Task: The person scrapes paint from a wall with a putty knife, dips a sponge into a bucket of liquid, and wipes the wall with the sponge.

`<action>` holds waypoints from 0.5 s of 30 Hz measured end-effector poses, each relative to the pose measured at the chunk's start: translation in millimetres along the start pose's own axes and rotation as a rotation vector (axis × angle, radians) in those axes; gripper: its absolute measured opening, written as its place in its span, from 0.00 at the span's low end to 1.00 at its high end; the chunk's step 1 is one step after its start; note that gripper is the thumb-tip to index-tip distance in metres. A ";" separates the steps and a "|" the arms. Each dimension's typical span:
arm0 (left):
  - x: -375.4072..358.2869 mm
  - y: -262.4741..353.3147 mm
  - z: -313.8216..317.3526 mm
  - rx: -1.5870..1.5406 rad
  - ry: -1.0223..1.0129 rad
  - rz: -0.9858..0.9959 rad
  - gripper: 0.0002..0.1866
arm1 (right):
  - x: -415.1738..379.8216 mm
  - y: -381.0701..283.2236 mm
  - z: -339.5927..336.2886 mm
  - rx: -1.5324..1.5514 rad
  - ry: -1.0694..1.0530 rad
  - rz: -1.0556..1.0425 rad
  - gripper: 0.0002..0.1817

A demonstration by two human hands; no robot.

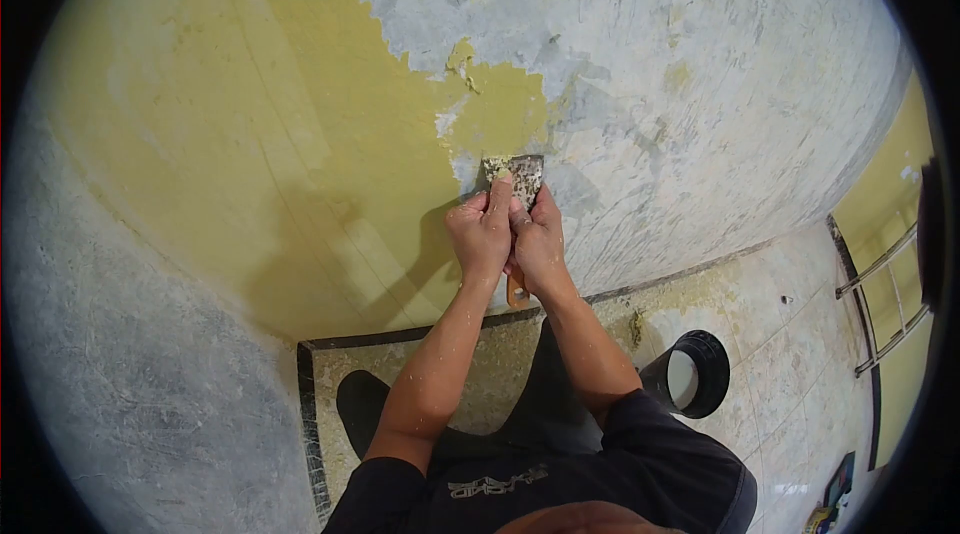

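Both hands grip a scraper [526,174] with a wide, speckled metal blade and an orange handle. My left hand [482,232] is closed on it, with its thumb pressed on the blade. Closed around the same tool from the right is my right hand [540,242]. The blade's top edge lies against the wall at the lower border of a yellow paint patch [500,104]. Bare grey-white wall [640,134] shows to the right of it. Paint flecks stick to both hands and forearms.
A black bucket [712,374] with whitish liquid stands on the debris-strewn floor at the lower right. A metal ladder-like frame [885,259] is at the far right. Dark skirting [400,336] runs along the wall's foot. Small items [835,499] lie at the bottom right.
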State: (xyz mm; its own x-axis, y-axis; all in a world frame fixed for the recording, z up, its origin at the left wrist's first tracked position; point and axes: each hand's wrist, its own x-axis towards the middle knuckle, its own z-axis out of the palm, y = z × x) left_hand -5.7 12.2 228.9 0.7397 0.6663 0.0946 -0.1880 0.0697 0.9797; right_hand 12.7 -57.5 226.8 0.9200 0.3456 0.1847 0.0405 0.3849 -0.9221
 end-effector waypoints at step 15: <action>5.1 -17.0 4.9 -0.151 0.015 0.001 0.24 | 14.1 -6.6 -0.5 -0.143 0.004 -0.045 0.11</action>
State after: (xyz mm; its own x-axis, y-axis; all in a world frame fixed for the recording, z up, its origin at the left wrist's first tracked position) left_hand 4.4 10.7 213.5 0.7300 0.6772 0.0920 -0.2846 0.1788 0.9418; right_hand 25.6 -55.5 235.3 0.9173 0.3275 0.2264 0.1371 0.2741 -0.9519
